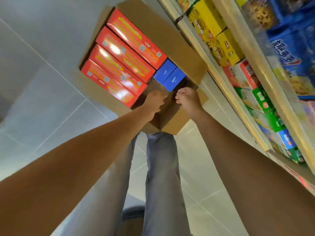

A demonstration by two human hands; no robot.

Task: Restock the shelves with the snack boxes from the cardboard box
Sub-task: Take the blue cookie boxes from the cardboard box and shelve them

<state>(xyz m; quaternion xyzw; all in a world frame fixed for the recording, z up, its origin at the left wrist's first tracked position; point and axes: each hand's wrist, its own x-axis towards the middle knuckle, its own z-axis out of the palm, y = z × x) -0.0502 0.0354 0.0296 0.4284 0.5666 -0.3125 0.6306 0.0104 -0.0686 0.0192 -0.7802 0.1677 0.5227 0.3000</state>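
Cardboard box, brown and open, sits on the pale tiled floor just beside the shelves that run along the right. Four red snack boxes lie packed side by side in its left part, glossy faces up, each touching the next. Two blue boxes stand pressed together at the red row's right end, against the box's far wall. The near corner of the box shows only bare cardboard bottom and walls.

Both hands reach down into that bare corner, close together but apart. The left hand lies just beside the nearest red snack box, fingers bent downward and inward. The right hand sits just below the blue boxes, fingers curled in towards the palm so that the knuckles face left. Nothing shows inside either hand, and blur hides the fingertips, so whether either one grips anything cannot be told. Both forearms are bare and stretched out straight.

On the shelves stand yellow boxes further off and green boxes nearer, with blue packets on the level above. Legs in blue jeans stand at the box's near corner.
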